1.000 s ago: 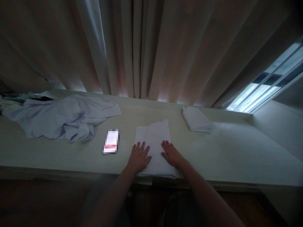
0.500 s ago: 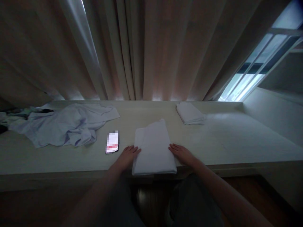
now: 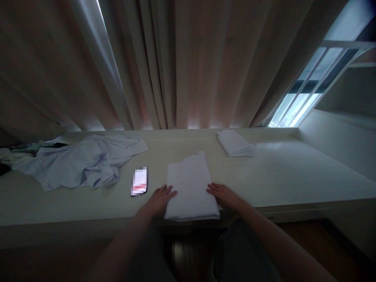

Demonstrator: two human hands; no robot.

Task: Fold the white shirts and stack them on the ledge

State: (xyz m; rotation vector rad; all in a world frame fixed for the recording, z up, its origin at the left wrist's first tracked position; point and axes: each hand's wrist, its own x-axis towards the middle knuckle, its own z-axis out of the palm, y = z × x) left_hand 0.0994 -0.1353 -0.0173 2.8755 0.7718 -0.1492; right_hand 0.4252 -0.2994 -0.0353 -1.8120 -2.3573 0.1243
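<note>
A folded white cloth [image 3: 190, 186] lies on the pale counter [image 3: 279, 176] right in front of me. My left hand [image 3: 159, 200] rests flat at the cloth's left edge, fingers stretched out and touching it. My right hand [image 3: 225, 194] lies flat at the cloth's right edge, fingers also extended. Neither hand holds anything.
A lit phone [image 3: 139, 181] lies just left of my left hand. A crumpled pale shirt [image 3: 82, 159] spreads over the counter's left part. A second folded white cloth [image 3: 235, 143] sits at the back right. Curtains [image 3: 182, 62] hang behind, a window [image 3: 308, 94] at right.
Both hands slid off the top of the folded cloth outward to its left and right edges. The view tilted up a little.
</note>
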